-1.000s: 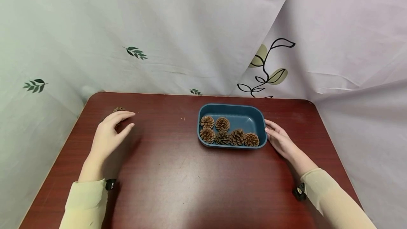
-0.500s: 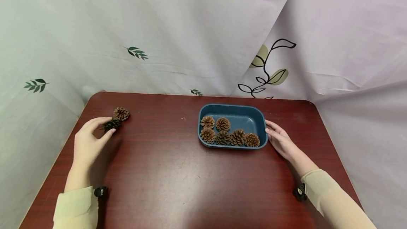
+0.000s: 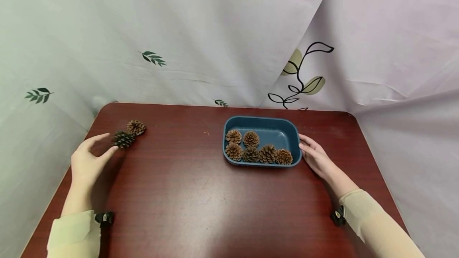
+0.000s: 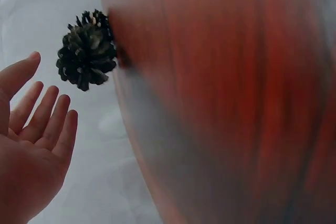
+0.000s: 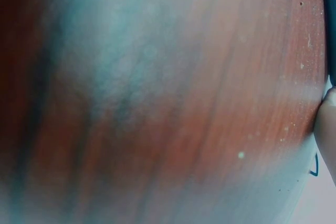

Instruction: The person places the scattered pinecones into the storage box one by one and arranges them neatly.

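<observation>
At the table's left, my left hand (image 3: 86, 159) is held beside a dark pine cone (image 3: 123, 139), thumb and fingers spread. The left wrist view shows a gap between that hand (image 4: 39, 129) and the dark cone (image 4: 86, 56). A lighter brown pine cone (image 3: 136, 127) sits right behind the dark one, seemingly against it. My right hand (image 3: 317, 158) rests with extended fingers against the right end of a blue rectangular box (image 3: 261, 165). Inside the box, several brown pine cones (image 3: 251, 139) line the front and left. Only a fingertip (image 5: 328, 114) of the right hand enters the right wrist view.
The reddish-brown table (image 3: 186, 194) has rounded back corners. White cloth (image 3: 201, 39) with printed leaves hangs behind it and along both sides. A black band (image 3: 104, 218) is on the left wrist, another (image 3: 338, 215) on the right.
My left hand has moved left, bringing both loose pine cones into view, and its fingers no longer overlap the dark one. The right hand and box have stayed put.
</observation>
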Demonstrator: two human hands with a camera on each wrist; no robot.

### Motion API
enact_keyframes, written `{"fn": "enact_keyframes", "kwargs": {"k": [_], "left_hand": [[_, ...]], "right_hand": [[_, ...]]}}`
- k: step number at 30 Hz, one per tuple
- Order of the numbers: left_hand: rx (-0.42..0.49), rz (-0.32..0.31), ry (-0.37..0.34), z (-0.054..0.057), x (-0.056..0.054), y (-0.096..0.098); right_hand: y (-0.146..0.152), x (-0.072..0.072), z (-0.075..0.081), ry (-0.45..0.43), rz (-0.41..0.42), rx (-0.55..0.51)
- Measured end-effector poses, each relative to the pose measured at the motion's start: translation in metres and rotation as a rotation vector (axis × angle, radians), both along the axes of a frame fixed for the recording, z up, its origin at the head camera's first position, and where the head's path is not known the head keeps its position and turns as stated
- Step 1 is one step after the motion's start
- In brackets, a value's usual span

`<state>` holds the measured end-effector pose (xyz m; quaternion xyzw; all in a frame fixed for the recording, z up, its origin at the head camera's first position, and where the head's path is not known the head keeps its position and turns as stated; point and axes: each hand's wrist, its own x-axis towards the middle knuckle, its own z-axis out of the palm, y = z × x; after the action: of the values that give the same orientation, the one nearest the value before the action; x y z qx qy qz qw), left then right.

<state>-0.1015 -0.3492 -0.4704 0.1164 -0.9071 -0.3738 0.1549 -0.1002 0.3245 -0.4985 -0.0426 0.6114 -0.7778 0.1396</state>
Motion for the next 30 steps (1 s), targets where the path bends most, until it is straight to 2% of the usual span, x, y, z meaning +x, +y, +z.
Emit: {"fn": "enact_keyframes", "kwargs": {"k": [3,8,16,21,25,30], "left_hand": [[0.035,-0.038,-0.053,-0.002,0.000,-0.011],[0.071,-0.138,-0.079,-0.005,0.000,-0.022],[0.130,-0.205,-0.105,-0.013,-0.005,-0.027],[0.079,-0.223,-0.131,-0.017,-0.009,-0.026],[0.029,-0.236,-0.180,-0.018,-0.012,-0.024],[0.018,-0.238,-0.204,-0.020,-0.015,-0.022]], "right_hand": [[0.000,-0.001,0.000,-0.003,-0.003,-0.002],[-0.001,-0.001,0.001,-0.010,-0.007,-0.002],[0.000,-0.001,0.000,-0.016,-0.010,0.005],[0.000,-0.001,0.000,-0.022,-0.011,0.000],[0.000,-0.001,0.000,-0.020,-0.012,0.002],[0.000,-0.001,0.000,-0.018,-0.016,0.003]]}}
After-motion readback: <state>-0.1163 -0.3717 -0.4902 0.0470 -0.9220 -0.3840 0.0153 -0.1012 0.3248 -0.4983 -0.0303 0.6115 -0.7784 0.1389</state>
